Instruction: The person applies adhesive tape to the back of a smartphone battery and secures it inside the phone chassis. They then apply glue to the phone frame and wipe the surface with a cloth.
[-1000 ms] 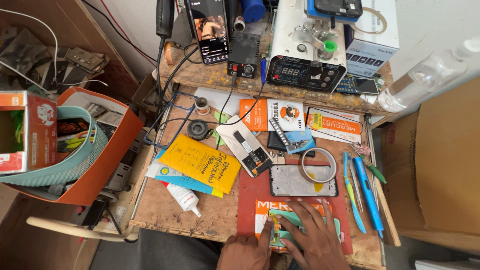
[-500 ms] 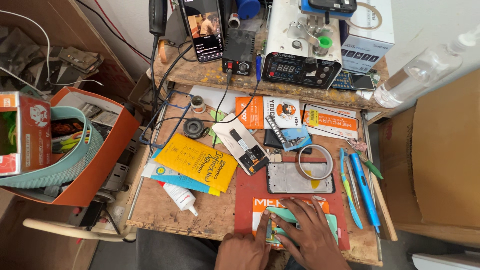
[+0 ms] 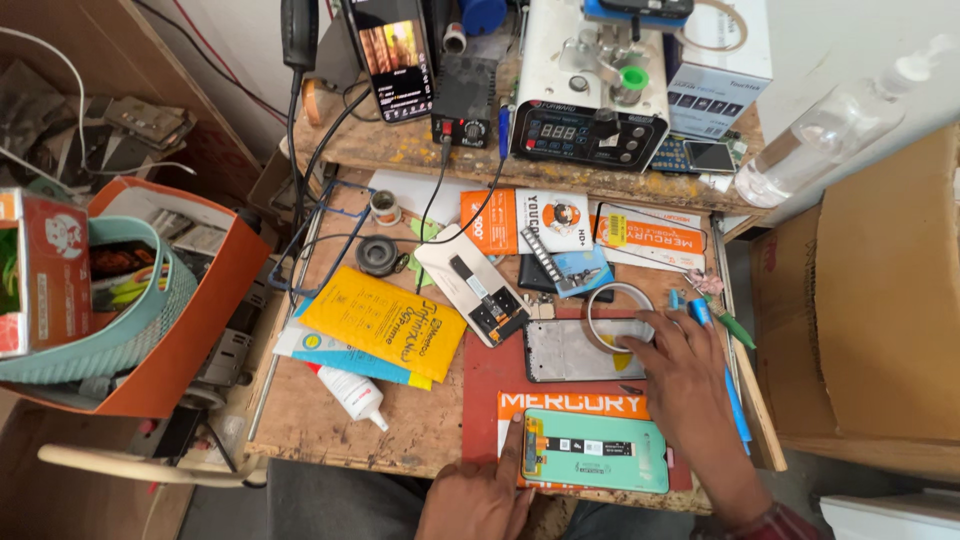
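A green phone part (image 3: 596, 449) lies face down on a red work mat (image 3: 490, 375) at the front of the wooden bench. My left hand (image 3: 480, 495) rests at its left end, with one finger pressed on its edge. My right hand (image 3: 676, 365) is farther back and to the right. Its fingers are spread over the right side of a grey phone screen (image 3: 572, 350), just under a clear tape ring (image 3: 618, 314). It holds nothing that I can see.
An opened phone (image 3: 473, 285), yellow and blue packets (image 3: 384, 324) and a white bottle (image 3: 352, 392) lie to the left. Blue tools (image 3: 702, 312) line the right edge. On the raised shelf stand a white machine (image 3: 592, 80) and a lit phone (image 3: 391, 55). An orange box (image 3: 180, 330) stands at the left.
My right hand has lifted off the green phone part and moved back and right to the grey screen. My left hand stays at the part's left end.
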